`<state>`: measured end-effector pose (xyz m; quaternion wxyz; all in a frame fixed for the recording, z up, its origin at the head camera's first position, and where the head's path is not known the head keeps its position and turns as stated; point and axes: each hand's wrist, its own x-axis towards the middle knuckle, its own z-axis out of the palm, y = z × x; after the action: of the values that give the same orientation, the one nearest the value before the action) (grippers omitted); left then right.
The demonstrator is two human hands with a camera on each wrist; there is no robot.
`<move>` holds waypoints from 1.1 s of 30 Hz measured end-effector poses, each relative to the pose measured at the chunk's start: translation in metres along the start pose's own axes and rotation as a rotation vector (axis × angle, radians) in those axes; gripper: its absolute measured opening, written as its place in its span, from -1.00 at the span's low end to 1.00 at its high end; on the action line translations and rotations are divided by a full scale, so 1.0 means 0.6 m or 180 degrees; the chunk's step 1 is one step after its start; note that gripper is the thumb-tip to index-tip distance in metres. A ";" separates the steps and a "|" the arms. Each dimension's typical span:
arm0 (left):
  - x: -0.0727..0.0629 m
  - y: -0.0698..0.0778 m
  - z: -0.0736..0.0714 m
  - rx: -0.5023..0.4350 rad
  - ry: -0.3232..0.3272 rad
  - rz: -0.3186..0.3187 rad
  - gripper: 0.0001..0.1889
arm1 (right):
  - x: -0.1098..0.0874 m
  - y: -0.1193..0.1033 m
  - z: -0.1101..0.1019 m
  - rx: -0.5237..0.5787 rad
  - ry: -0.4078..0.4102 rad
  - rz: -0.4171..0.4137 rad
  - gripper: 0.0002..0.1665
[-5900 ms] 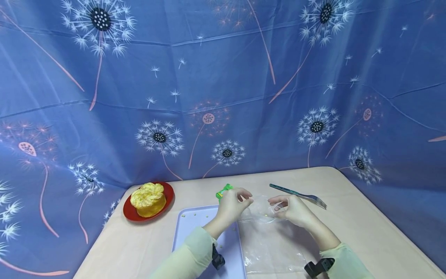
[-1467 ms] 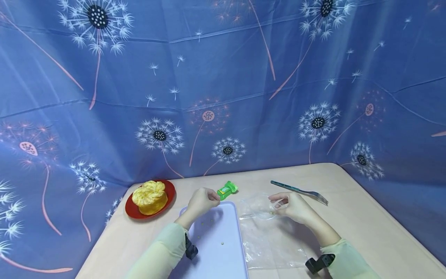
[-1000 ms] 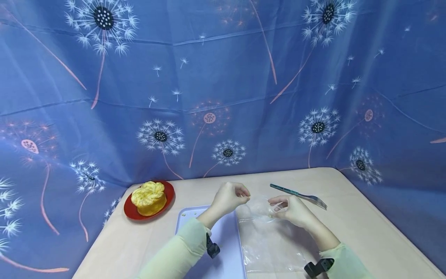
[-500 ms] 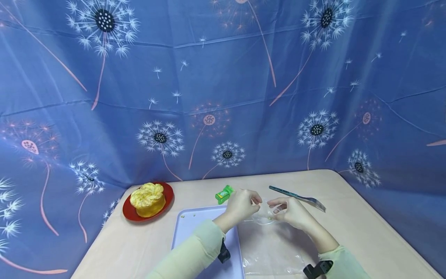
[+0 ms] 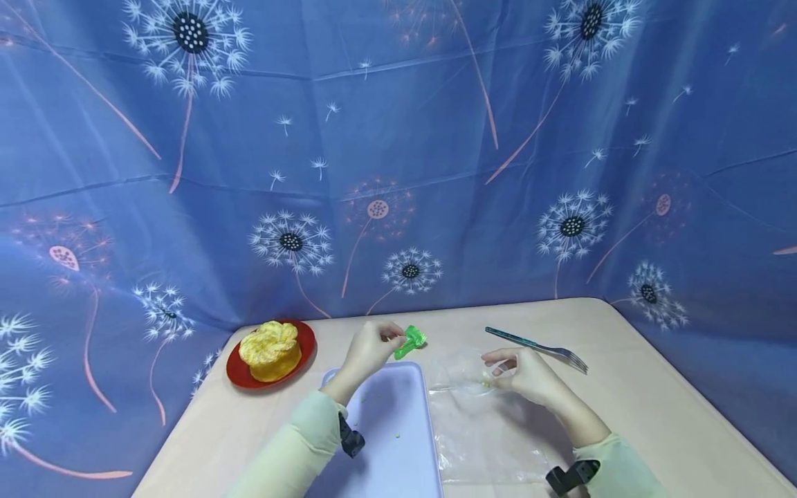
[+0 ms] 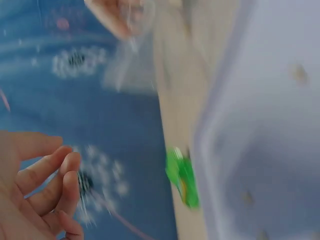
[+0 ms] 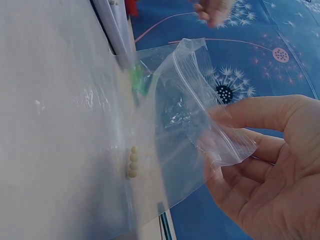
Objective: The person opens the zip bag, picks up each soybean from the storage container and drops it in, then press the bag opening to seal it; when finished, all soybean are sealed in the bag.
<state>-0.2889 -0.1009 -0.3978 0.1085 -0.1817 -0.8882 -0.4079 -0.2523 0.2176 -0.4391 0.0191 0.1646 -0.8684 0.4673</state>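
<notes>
On the table [image 5: 647, 401], just right of the tray [image 5: 407, 398], lies the bag [image 5: 467, 436], its zip end raised in the right hand [image 5: 526, 373]. That hand's thumb and fingers pinch the plastic near the seal. Inside the bag sits a short row of beads [image 7: 133, 165], so that part looks done; loose beads [image 5: 397, 436] scattered on the tray look like what is left, and the work reads as part-way. The left hand [image 5: 373, 348] hangs over the tray's far end with fingers loosely bent; they seem to hold nothing, though blur in the left wrist view could hide one bead.

Between the hands is a gap, over the tray's far right corner, that gives room to cross. The tray's raised rim is the nearest edge, running close along the bag's side. Just past its far end lies the packet [image 5: 411, 342], low and near the left fingertips. Beyond the right hand lies the fork [image 5: 528, 342]; the plate [image 5: 239, 368] with the cake [image 5: 270, 357] is well apart, far left.
</notes>
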 end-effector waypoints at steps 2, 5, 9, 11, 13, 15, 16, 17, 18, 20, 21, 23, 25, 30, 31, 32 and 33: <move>-0.009 -0.030 -0.020 0.0080 0.0072 -0.0141 -0.94 | 0.001 -0.001 0.001 -0.0008 -0.0003 0.0020 -0.52; -0.021 -0.072 -0.040 0.0244 0.0101 -0.0422 -0.94 | 0.002 -0.002 0.000 -0.0013 -0.0018 0.0040 -0.52; -0.034 -0.117 -0.053 0.0622 0.0099 -0.0821 -0.96 | 0.001 -0.001 0.000 -0.0005 -0.0028 0.0072 -0.51; -0.039 -0.134 -0.055 0.0791 0.0081 -0.0963 -0.97 | 0.001 0.000 0.001 -0.0006 -0.0032 0.0065 -0.51; -0.043 -0.146 -0.056 0.0895 0.0045 -0.1087 -0.96 | 0.002 0.001 0.002 -0.0013 -0.0033 0.0053 -0.51; -0.046 -0.156 -0.056 0.0915 -0.0003 -0.1150 -0.93 | 0.002 0.000 0.002 -0.0020 -0.0038 0.0038 -0.51; -0.047 -0.159 -0.056 0.0915 -0.0029 -0.1150 -0.92 | 0.002 0.000 0.003 -0.0020 -0.0044 0.0037 -0.51; -0.048 -0.162 -0.055 0.0911 -0.0049 -0.1143 -0.91 | 0.003 0.000 0.003 -0.0022 -0.0044 0.0035 -0.51; -0.048 -0.166 -0.054 0.0909 -0.0067 -0.1133 -0.90 | 0.003 -0.001 0.003 -0.0018 -0.0043 0.0033 -0.51; -0.048 -0.170 -0.050 0.0917 -0.0109 -0.1112 -0.89 | 0.003 -0.001 0.003 -0.0007 -0.0033 0.0044 -0.52; -0.049 -0.172 -0.048 0.0928 -0.0125 -0.1093 -0.89 | 0.003 -0.001 0.003 0.0003 -0.0033 0.0048 -0.52; -0.049 -0.175 -0.044 0.0964 -0.0171 -0.1086 -0.90 | 0.003 -0.002 0.002 0.0012 -0.0024 0.0049 -0.52; -0.049 -0.178 -0.041 0.0992 -0.0201 -0.1108 -0.91 | 0.003 -0.003 0.002 0.0021 -0.0029 0.0048 -0.53; -0.048 -0.180 -0.036 0.1030 -0.0246 -0.1120 -0.87 | 0.003 -0.002 0.002 0.0014 -0.0045 0.0027 -0.53; -0.048 -0.179 -0.035 0.1029 -0.0247 -0.1109 -0.86 | 0.003 -0.002 0.002 0.0012 -0.0040 0.0032 -0.53; -0.047 -0.177 -0.034 0.1020 -0.0246 -0.1100 -0.86 | 0.003 -0.002 0.002 0.0009 -0.0032 0.0039 -0.53; -0.047 -0.174 -0.034 0.0981 -0.0250 -0.1085 -0.86 | 0.002 -0.001 0.002 0.0005 -0.0035 0.0035 -0.53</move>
<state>-0.3054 -0.1857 -0.4658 0.0299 -0.0261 -0.9614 -0.2724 -0.2532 0.2157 -0.4389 0.0117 0.1624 -0.8691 0.4672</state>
